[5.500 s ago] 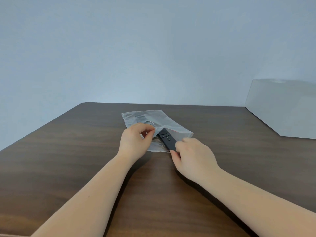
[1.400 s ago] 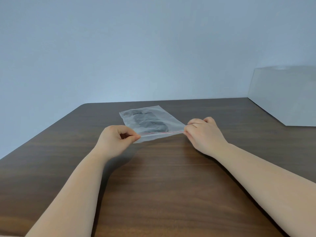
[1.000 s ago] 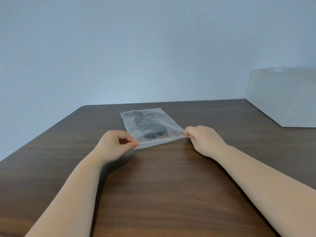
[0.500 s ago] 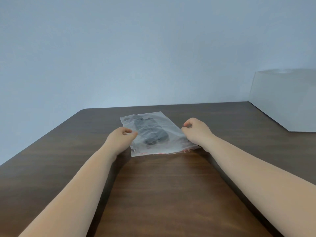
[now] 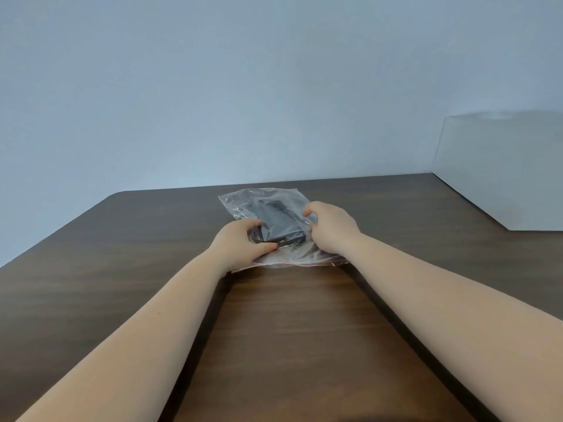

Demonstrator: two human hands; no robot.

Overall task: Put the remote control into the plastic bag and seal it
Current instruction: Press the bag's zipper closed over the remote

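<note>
Now both of the person's bare hands are resting on the clear plastic zip bag lying flat on the dark brown wooden table. The left hand is curling its fingers and thumb around the near end of the black, slab-shaped remote control, gripping it through the film. The right hand is cupping the other side of the same dark shape, fingers bent and pressing the plastic against it. The remote is sitting wholly inside the bag, between the two hands.

Just this side of both grips, the bag's mouth with its thin red zip line is lying toward the person. Whether that strip is pressed shut along its whole run I cannot tell; it looks flat. I would judge the insertion done and the person settling the contents or checking the closure. The next move likely calls for letting go of the remote and pinching along the red strip from end to end.

Beyond the hands, the bag's far edge is sitting close to the table's back edge. Off to the right of the grips a pale grey box is standing well apart. Bare wood is lying open toward the person.
</note>
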